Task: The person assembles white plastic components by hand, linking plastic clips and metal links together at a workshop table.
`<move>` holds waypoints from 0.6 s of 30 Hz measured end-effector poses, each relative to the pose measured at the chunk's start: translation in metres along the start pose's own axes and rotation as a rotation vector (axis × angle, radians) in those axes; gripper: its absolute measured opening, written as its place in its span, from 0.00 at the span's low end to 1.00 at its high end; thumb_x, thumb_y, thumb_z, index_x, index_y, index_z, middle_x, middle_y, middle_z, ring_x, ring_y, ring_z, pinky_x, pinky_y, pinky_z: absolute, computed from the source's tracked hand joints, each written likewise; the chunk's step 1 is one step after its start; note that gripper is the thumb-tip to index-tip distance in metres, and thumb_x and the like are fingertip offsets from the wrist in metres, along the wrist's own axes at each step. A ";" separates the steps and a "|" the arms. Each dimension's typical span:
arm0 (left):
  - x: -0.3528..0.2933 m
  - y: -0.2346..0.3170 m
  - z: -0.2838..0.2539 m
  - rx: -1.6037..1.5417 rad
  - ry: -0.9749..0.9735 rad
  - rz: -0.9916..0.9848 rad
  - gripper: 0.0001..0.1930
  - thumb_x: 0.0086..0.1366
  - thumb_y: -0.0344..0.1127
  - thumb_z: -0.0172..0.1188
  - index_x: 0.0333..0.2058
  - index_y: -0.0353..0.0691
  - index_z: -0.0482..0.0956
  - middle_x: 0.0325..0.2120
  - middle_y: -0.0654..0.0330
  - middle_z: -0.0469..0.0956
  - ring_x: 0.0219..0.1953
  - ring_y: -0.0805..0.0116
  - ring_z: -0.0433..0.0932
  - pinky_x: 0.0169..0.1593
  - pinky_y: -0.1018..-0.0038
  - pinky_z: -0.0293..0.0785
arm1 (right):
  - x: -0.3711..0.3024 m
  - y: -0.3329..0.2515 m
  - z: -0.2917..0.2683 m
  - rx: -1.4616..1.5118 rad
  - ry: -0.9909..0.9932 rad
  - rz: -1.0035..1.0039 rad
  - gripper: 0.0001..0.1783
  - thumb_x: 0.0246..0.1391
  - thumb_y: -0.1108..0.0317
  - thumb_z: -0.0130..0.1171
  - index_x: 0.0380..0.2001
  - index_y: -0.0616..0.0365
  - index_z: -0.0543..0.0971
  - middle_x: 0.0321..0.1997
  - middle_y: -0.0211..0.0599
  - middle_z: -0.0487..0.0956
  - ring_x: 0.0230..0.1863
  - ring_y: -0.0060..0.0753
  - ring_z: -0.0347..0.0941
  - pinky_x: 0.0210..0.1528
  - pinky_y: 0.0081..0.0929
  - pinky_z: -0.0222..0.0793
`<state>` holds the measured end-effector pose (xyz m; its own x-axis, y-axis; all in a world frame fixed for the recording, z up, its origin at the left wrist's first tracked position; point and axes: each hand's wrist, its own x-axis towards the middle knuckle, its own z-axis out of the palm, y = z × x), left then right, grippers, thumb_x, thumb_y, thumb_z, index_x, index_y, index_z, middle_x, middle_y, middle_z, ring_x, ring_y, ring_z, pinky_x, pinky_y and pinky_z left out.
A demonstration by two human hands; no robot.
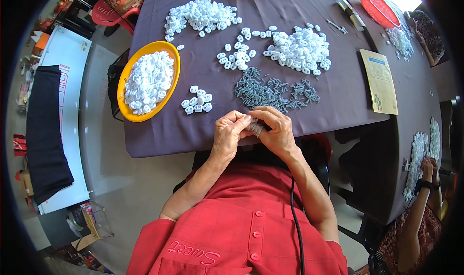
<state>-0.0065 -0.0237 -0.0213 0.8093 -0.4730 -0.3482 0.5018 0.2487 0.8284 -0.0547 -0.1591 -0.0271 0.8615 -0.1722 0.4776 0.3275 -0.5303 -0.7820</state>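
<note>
Hand at left (226,133), bare, closed in a pinch of thumb against forefinger on a small whitish piece (254,119), mostly hidden by fingers. Hand at right (278,130), bare as well, curled in to meet the other at the fingertips, gripping the same piece from the opposite side, as far as visible. Just below that piece, a rough grey-beige patch (254,128), too small to identify, perhaps a cover on a finger. All of this over the near edge of a dark grey-purple cloth-covered table (348,96).

Step in hand, by judgement: close two-handed fitting of one small part, probably unfinished, given both hands closed on it. Needed for the next move: a steady hold at left, fine pressure from the right, and no slip toward the edge.

Just beyond the fingertips, a loose heap of thin dark-grey rod-like bits (263,92), within easy reach. To the left, a small cluster of white oval plastic pieces (197,100), apparently set aside from the rest. Further left, a yellow oval plastic basin (162,45) full of similar white pieces. Past the grey bits, a scatter of white ovals (238,57) beside a large white heap (300,50). Well off to the right, a flat tan paper envelope (379,81)
</note>
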 end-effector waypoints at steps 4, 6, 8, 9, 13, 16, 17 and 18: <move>0.001 0.003 -0.002 -0.045 -0.014 -0.015 0.06 0.61 0.31 0.55 0.28 0.35 0.75 0.26 0.60 0.77 0.28 0.75 0.76 0.34 0.75 0.78 | 0.001 -0.005 -0.002 0.024 -0.008 0.050 0.19 0.33 0.80 0.62 0.35 0.62 0.76 0.35 0.40 0.77 0.36 0.40 0.75 0.35 0.29 0.73; 0.002 0.002 -0.003 -0.070 -0.026 -0.027 0.06 0.61 0.31 0.55 0.28 0.35 0.75 0.26 0.59 0.77 0.28 0.74 0.76 0.34 0.73 0.78 | 0.000 -0.006 -0.003 0.034 -0.016 0.059 0.20 0.33 0.80 0.62 0.36 0.62 0.76 0.36 0.40 0.77 0.36 0.40 0.75 0.35 0.29 0.73; 0.002 0.001 -0.003 -0.064 -0.024 -0.025 0.06 0.61 0.31 0.55 0.28 0.35 0.75 0.26 0.59 0.77 0.28 0.74 0.76 0.34 0.73 0.78 | 0.000 -0.006 -0.003 0.044 -0.023 0.068 0.20 0.33 0.80 0.62 0.37 0.62 0.76 0.36 0.41 0.76 0.35 0.41 0.75 0.35 0.29 0.73; 0.002 0.001 -0.003 -0.057 -0.025 -0.028 0.06 0.61 0.31 0.55 0.28 0.35 0.75 0.26 0.59 0.76 0.27 0.74 0.76 0.34 0.73 0.78 | 0.000 -0.006 -0.003 0.033 -0.021 0.050 0.20 0.33 0.80 0.62 0.37 0.62 0.76 0.36 0.41 0.76 0.35 0.41 0.75 0.35 0.29 0.73; 0.003 -0.001 -0.009 -0.039 -0.057 -0.037 0.06 0.63 0.30 0.51 0.30 0.35 0.74 0.29 0.56 0.77 0.31 0.71 0.77 0.38 0.68 0.77 | 0.001 -0.006 -0.003 0.019 -0.032 0.029 0.21 0.33 0.80 0.62 0.37 0.62 0.76 0.36 0.41 0.76 0.36 0.41 0.76 0.36 0.29 0.73; 0.003 0.000 -0.007 -0.035 -0.047 -0.034 0.05 0.63 0.29 0.52 0.29 0.35 0.74 0.28 0.57 0.77 0.30 0.71 0.77 0.38 0.69 0.77 | -0.001 -0.005 -0.001 0.042 -0.023 0.069 0.20 0.33 0.80 0.62 0.37 0.62 0.76 0.36 0.41 0.77 0.36 0.41 0.75 0.36 0.30 0.73; 0.003 0.000 -0.006 -0.035 -0.044 -0.037 0.05 0.63 0.29 0.52 0.29 0.35 0.74 0.28 0.58 0.77 0.30 0.71 0.77 0.38 0.69 0.77 | -0.001 -0.005 -0.001 0.042 -0.024 0.068 0.20 0.33 0.80 0.62 0.37 0.62 0.76 0.36 0.41 0.77 0.36 0.41 0.75 0.36 0.30 0.73; 0.002 0.001 -0.006 -0.036 -0.041 -0.040 0.05 0.62 0.29 0.52 0.29 0.35 0.74 0.27 0.58 0.76 0.30 0.72 0.77 0.38 0.69 0.78 | 0.000 -0.005 -0.001 0.039 -0.024 0.069 0.20 0.33 0.80 0.62 0.36 0.62 0.77 0.36 0.41 0.77 0.36 0.41 0.76 0.36 0.30 0.73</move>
<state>-0.0025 -0.0200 -0.0240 0.7758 -0.5171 -0.3615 0.5443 0.2587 0.7980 -0.0573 -0.1574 -0.0226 0.8916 -0.1870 0.4125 0.2812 -0.4854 -0.8279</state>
